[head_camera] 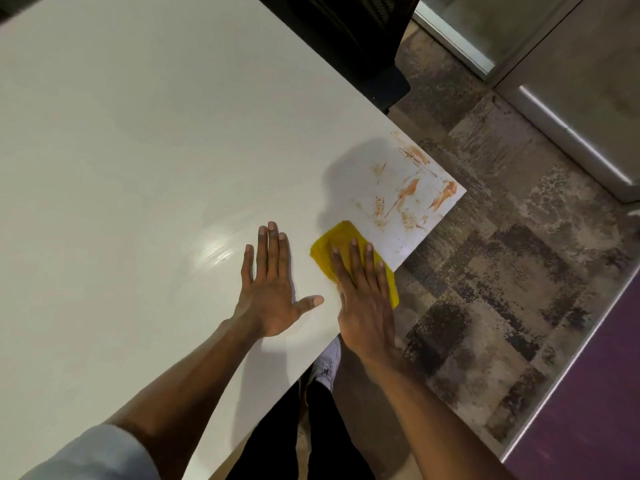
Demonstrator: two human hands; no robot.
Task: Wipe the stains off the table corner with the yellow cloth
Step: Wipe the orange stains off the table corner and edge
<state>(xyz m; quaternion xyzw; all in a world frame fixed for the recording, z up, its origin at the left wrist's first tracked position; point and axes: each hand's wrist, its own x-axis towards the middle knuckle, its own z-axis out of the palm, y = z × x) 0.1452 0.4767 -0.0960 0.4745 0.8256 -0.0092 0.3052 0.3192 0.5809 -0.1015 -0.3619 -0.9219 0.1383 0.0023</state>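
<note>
Two forearms are reaching over one white surface (138,150). One left hand (272,292) is lying flat, fingers spread, grasping nothing. One right hand (363,299) is pressing flat on one yellow cloth (337,242) just short of the corner's several orange stains (408,192).

- The left hand (273,289) lies flat, palm down, on the worktop (138,150), its fingers (272,251) straight and slightly spread, thumb pointing right.
- The left forearm runs from the near left up to the hand, a pale rolled sleeve (93,455) at the elbow.
- The right hand (363,299) is pressed flat, palm down, on the yellow cloth (337,239), fingers straight and close together, pointing to the far side.
- The right forearm is bare and comes in from the near right.
- The two hands are side by side, just apart.
</note>
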